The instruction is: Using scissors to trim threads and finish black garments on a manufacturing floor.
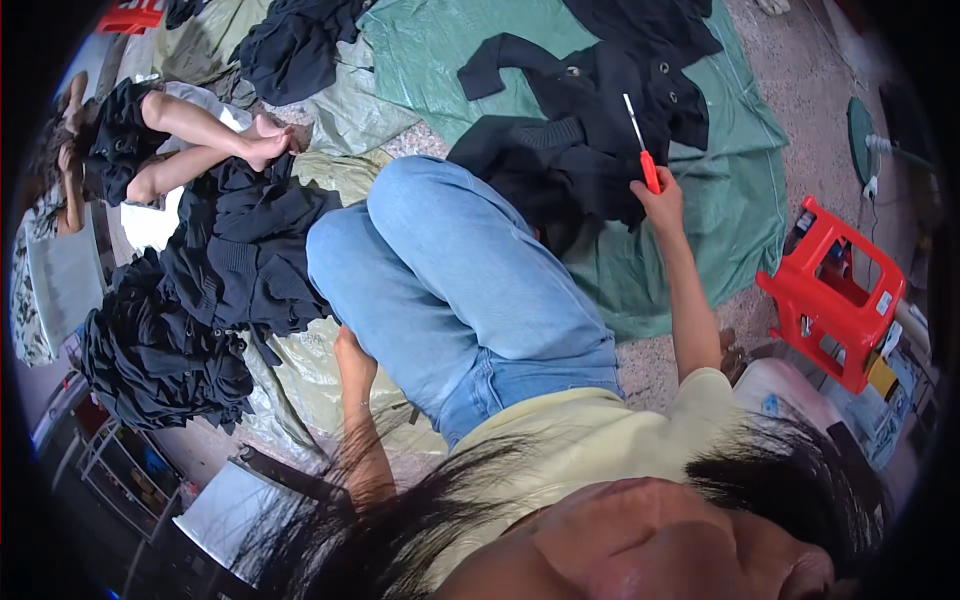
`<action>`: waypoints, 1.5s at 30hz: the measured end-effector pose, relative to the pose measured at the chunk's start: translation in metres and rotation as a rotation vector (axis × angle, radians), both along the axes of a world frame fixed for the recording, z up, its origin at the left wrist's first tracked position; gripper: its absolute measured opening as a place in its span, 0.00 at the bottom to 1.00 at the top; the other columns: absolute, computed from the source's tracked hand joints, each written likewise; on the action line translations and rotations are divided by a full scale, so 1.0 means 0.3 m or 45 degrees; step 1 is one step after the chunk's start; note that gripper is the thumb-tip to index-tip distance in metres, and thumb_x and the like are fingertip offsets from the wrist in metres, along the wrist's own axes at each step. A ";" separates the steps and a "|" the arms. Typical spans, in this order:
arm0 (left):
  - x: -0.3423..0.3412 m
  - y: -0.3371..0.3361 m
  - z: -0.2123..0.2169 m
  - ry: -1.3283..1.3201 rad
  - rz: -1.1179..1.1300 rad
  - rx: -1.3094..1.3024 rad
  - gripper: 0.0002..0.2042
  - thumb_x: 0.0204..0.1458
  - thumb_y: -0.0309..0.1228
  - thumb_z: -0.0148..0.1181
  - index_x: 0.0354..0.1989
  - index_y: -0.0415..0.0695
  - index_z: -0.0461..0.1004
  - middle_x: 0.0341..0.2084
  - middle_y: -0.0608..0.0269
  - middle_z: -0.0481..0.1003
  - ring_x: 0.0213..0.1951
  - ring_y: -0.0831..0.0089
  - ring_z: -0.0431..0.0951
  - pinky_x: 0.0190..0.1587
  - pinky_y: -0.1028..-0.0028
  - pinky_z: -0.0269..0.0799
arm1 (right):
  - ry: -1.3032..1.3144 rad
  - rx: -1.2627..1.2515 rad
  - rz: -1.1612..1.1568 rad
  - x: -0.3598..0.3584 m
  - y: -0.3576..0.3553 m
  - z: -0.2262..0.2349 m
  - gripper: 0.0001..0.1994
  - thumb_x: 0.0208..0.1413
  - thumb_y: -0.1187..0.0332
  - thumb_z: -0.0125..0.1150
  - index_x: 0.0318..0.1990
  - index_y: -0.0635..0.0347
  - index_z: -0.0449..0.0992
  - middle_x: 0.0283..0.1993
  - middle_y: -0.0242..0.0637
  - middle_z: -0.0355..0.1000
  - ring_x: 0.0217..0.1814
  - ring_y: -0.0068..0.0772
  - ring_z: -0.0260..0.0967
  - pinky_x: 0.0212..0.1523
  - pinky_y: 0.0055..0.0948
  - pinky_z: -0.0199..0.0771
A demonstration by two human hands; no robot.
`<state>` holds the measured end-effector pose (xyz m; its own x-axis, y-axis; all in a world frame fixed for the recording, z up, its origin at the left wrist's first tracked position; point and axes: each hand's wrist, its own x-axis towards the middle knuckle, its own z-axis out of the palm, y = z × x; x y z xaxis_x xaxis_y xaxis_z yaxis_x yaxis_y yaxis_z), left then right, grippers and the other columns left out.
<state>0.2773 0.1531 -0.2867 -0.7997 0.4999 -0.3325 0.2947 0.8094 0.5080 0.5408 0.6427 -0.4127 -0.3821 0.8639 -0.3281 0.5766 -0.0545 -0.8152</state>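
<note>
In my right hand (660,200) is a red-handled tool (649,172) with a thin metal shaft, its tip pointing away from me; its exact kind does not show. The tool is over a black knitted garment (600,90) with round metal eyelets, spread on a green plastic sheet (690,265). More dark cloth lies bunched between that garment and my knees. Down beside my left thigh is my left hand (354,358), near a pile of black knitted garments (250,265). My leg hides its fingertips, so whether it holds anything cannot be seen.
A red plastic stool (840,290) stands at the right, with things around it. At the left sits another person with bare legs (205,140) stretched toward the sheets. Further black garments (295,55) are heaped at the far side. A metal rack (130,470) is at the lower left.
</note>
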 end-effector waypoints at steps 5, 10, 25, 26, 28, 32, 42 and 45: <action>-0.030 0.025 -0.042 0.022 -0.072 -0.011 0.09 0.46 0.18 0.52 0.37 0.31 0.73 0.30 0.38 0.77 0.36 0.43 0.79 0.37 0.59 0.72 | -0.668 0.165 -0.251 0.188 -0.017 -0.193 0.32 0.41 0.50 0.71 0.53 0.50 0.68 0.45 0.44 0.77 0.47 0.51 0.74 0.47 0.46 0.71; -0.016 0.005 -0.029 0.005 -0.002 -0.044 0.08 0.46 0.18 0.52 0.35 0.32 0.72 0.29 0.39 0.77 0.36 0.43 0.79 0.36 0.60 0.72 | -0.917 0.196 -0.182 0.077 -0.075 -0.209 0.37 0.40 0.45 0.73 0.56 0.44 0.60 0.44 0.50 0.76 0.46 0.59 0.74 0.44 0.50 0.72; -0.005 0.141 0.109 0.691 0.138 0.467 0.08 0.54 0.20 0.59 0.41 0.38 0.78 0.39 0.55 0.79 0.40 0.63 0.79 0.44 0.70 0.73 | -0.271 0.483 -0.158 0.270 -0.017 0.039 0.21 0.49 0.70 0.59 0.53 0.49 0.69 0.41 0.50 0.75 0.46 0.49 0.75 0.44 0.42 0.72; 0.011 0.185 0.140 0.702 0.148 0.473 0.08 0.54 0.20 0.59 0.41 0.38 0.78 0.39 0.55 0.79 0.40 0.63 0.79 0.44 0.70 0.73 | -0.079 0.445 -0.130 0.246 -0.012 0.130 0.21 0.49 0.72 0.59 0.53 0.53 0.70 0.41 0.44 0.75 0.44 0.41 0.74 0.44 0.37 0.71; 0.046 0.271 0.191 0.888 -0.014 0.586 0.09 0.51 0.18 0.59 0.40 0.39 0.78 0.40 0.54 0.78 0.43 0.61 0.78 0.46 0.68 0.72 | 0.124 0.421 -0.091 0.207 -0.019 0.337 0.20 0.49 0.74 0.58 0.52 0.56 0.72 0.41 0.38 0.74 0.42 0.33 0.73 0.44 0.32 0.71; 0.165 0.511 0.242 0.791 -0.369 0.898 0.09 0.49 0.16 0.60 0.39 0.39 0.78 0.39 0.55 0.79 0.42 0.62 0.78 0.46 0.70 0.72 | 0.384 0.605 0.195 0.199 -0.093 0.728 0.20 0.50 0.79 0.57 0.53 0.60 0.71 0.45 0.31 0.71 0.45 0.24 0.68 0.48 0.25 0.67; 0.409 1.129 -0.100 -0.548 -0.211 0.821 0.23 0.57 0.33 0.52 0.62 0.53 0.61 0.47 0.52 0.72 0.42 0.61 0.77 0.38 0.62 0.76 | 0.915 1.400 -0.125 0.361 -0.293 1.395 0.22 0.43 0.83 0.56 0.51 0.74 0.69 0.48 0.50 0.71 0.47 0.37 0.73 0.53 0.35 0.73; 0.456 1.217 -0.053 -1.593 0.016 0.223 0.30 0.55 0.59 0.47 0.64 0.62 0.58 0.38 0.51 0.69 0.40 0.58 0.76 0.40 0.49 0.77 | 1.075 1.275 -0.068 0.459 -0.245 1.484 0.23 0.44 0.83 0.56 0.52 0.75 0.69 0.49 0.52 0.72 0.50 0.41 0.73 0.55 0.37 0.72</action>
